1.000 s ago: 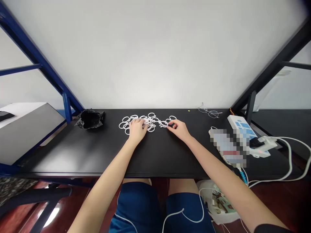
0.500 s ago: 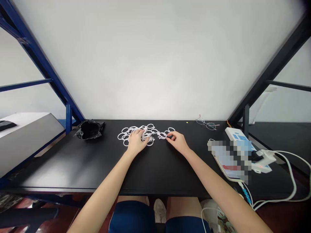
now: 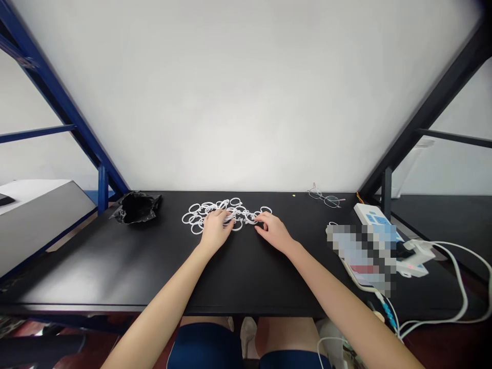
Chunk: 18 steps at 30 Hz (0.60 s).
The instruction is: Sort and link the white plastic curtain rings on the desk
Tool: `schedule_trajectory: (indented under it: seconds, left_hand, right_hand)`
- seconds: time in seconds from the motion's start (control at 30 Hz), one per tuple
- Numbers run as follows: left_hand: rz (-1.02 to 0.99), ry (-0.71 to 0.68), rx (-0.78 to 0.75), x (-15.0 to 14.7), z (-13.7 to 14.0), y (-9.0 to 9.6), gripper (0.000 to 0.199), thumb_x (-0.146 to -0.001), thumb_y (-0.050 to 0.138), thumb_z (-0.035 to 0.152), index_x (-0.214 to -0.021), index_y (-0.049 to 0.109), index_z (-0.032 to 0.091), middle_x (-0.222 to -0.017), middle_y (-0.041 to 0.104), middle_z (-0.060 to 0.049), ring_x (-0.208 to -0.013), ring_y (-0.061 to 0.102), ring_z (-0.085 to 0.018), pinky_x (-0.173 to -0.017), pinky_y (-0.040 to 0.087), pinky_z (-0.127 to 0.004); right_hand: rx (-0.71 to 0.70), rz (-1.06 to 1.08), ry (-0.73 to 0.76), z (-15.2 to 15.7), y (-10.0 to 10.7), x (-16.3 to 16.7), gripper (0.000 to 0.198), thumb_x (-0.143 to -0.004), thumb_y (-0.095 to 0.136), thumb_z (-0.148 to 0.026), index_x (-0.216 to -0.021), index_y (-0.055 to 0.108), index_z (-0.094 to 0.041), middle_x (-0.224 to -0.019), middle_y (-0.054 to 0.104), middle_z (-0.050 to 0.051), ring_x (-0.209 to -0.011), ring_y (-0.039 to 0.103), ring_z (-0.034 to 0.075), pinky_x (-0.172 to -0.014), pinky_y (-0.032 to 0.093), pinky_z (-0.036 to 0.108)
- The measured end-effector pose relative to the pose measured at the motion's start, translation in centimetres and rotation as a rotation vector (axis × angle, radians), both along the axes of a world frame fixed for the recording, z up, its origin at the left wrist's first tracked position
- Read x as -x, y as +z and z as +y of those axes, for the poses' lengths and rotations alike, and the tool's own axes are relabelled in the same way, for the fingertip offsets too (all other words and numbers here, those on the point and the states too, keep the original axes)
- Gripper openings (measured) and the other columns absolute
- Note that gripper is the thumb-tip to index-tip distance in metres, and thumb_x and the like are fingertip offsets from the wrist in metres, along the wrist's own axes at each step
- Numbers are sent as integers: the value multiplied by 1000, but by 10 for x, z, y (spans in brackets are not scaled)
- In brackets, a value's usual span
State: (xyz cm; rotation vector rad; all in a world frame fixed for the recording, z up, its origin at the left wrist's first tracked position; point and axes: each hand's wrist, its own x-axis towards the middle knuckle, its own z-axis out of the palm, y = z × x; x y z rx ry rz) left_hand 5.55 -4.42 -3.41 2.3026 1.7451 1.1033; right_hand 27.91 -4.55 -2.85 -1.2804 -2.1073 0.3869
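A loose heap of white open rings with small clasp ends, resembling curtain rings, lies on the black tabletop. My left hand rests over the heap's right part, its fingers and thumb bent round several rings that it partly covers. To its right, my right hand is curled, thumb and index finger at the edge of a white ring. Just behind those fingertips lies another ring. Exactly how the fingers grip the rings is hard to see at this size.
At the left stands a crumpled black plastic bag, its mouth open. Eyeglasses lie near the back wall. On the right are a phone, a white power strip and looping white cables. Blue metal posts frame the left side.
My right hand has shifted left, closer to my left hand, along with the ring at its fingertips. My left hand stays on the heap. The whole view has shifted slightly.
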Motion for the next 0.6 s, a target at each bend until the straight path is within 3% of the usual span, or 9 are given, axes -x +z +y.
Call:
schedule_trajectory:
  seconds: [0.13, 0.27, 0.33, 0.4, 0.47, 0.6]
  left_hand:
    - [-73, 50, -144, -6, -1, 6, 20, -83, 63, 40, -88, 66, 21, -102, 68, -6, -101, 59, -24, -101, 38, -45]
    - [-48, -43, -152, -14, 23, 26, 19, -90, 49, 30, -92, 66, 21, -102, 68, -5, -101, 60, -21, -103, 38, -41]
    - [68, -83, -10, -17, 47, 39, 23, -89, 46, 26, -100, 66, 20, -106, 67, -8, -105, 59, -22, -98, 42, -38]
    - [236, -76, 233, -20, 76, 51, 31, -84, 50, 23, -111, 64, 18, -120, 62, -11, -114, 56, -24, -96, 44, -35]
    - [289, -104, 334, -23, 102, 58, 42, -75, 59, 20, -116, 63, 19, -120, 63, -11, -109, 60, -24, -90, 48, -31]
    - [386, -100, 523, -33, 131, 61, 35, -56, 73, 18, -91, 71, 20, -90, 73, -5, -83, 67, -22, -72, 51, -26]
  right_hand:
    - [-6, 65, -36, 4, -3, 1, 10, -79, 56, -13, -77, 64, -20, -83, 60, 0, -56, 51, 10, -61, 45, 26]
    - [-9, 171, -44, 7, -5, 0, 10, -76, 55, -16, -79, 64, -20, -78, 60, 0, -52, 53, 10, -61, 47, 28]
    - [-15, 220, -73, 8, -6, 0, 10, -76, 55, -19, -80, 64, -20, -72, 60, 0, -52, 54, 12, -60, 47, 28]
    - [-22, 268, -97, 8, -6, 0, 11, -77, 55, -23, -81, 65, -20, -68, 60, 0, -52, 54, 13, -60, 48, 28]
    - [-38, 326, -113, 8, -6, -1, 13, -78, 55, -27, -81, 65, -20, -68, 62, 1, -51, 53, 13, -59, 48, 28]
    - [-83, 398, -146, 8, -5, 0, 18, -82, 53, -32, -86, 66, -19, -68, 64, 2, -49, 52, 13, -57, 48, 28]
